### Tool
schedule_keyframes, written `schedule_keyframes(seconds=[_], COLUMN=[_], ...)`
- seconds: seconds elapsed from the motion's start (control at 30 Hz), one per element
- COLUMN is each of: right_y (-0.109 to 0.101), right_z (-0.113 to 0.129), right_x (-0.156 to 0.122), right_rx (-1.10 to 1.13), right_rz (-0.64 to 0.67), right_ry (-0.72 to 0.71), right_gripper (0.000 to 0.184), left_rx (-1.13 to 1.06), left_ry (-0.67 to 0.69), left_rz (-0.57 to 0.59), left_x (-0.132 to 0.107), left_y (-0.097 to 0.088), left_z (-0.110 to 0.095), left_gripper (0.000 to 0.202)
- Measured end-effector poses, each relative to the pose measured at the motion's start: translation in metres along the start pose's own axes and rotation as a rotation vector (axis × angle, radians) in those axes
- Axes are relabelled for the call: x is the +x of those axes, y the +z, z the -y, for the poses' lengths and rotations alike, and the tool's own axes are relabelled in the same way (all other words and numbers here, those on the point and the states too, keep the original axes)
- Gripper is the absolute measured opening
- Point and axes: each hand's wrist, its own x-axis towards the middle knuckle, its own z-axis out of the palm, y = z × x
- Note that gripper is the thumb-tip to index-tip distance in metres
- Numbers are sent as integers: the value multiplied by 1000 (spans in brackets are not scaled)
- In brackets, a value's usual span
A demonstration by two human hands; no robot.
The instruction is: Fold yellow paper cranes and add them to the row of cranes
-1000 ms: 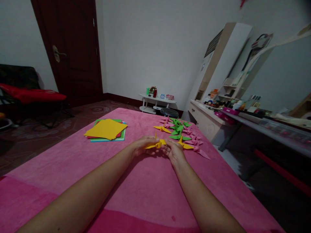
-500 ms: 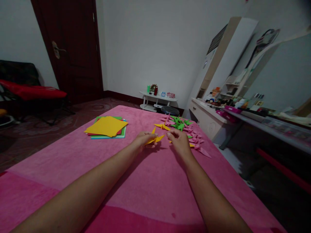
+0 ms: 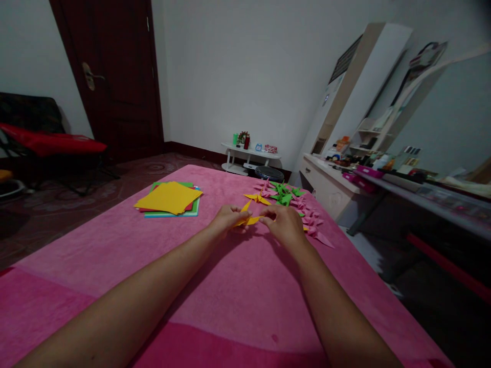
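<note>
with the left hand (image 3: 229,219) pinching the folded yellow paper (image 3: 251,221) and the right hand (image 3: 284,221) its tip, shape gently to avoid tearing.

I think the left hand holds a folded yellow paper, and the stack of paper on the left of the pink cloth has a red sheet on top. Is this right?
Not quite: the head view shows that the top sheet is yellow, not red. The left hand does hold a folded yellow paper, and the stack of paper is on the left of the pink cloth.
</note>
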Motion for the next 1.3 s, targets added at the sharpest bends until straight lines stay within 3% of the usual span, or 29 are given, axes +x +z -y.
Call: schedule_keyframes(seconds=[0.17, 0.27, 0.37, 0.6, 0.83, 1.3], right_y=[-1, -3, -4, -2, 1, 9], right_z=[4, 5, 4, -2, 2, 6], right_x=[-1, -2, -3, -8, -10, -10], right_rx=[100, 185, 231, 264, 441, 562], right_rz=[-57, -117, -139, -70, -64, -78], right_ry=[-81, -188, -310, -388, -318, -187], right_gripper=[5, 8, 13, 18, 16, 16], left_rx=[-219, -375, -449, -455, -431, -410], left_ry=[-221, -383, -461, -477, -458, -423], left_rz=[131, 158, 207, 225, 205, 182], left_x=[-1, -1, 1, 1, 0, 0], left_y=[-3, -5, -7, -8, -6, -5], left_z=[-4, -7, -7, -8, -8, -6], left_gripper=[12, 9, 9, 9, 6, 9])
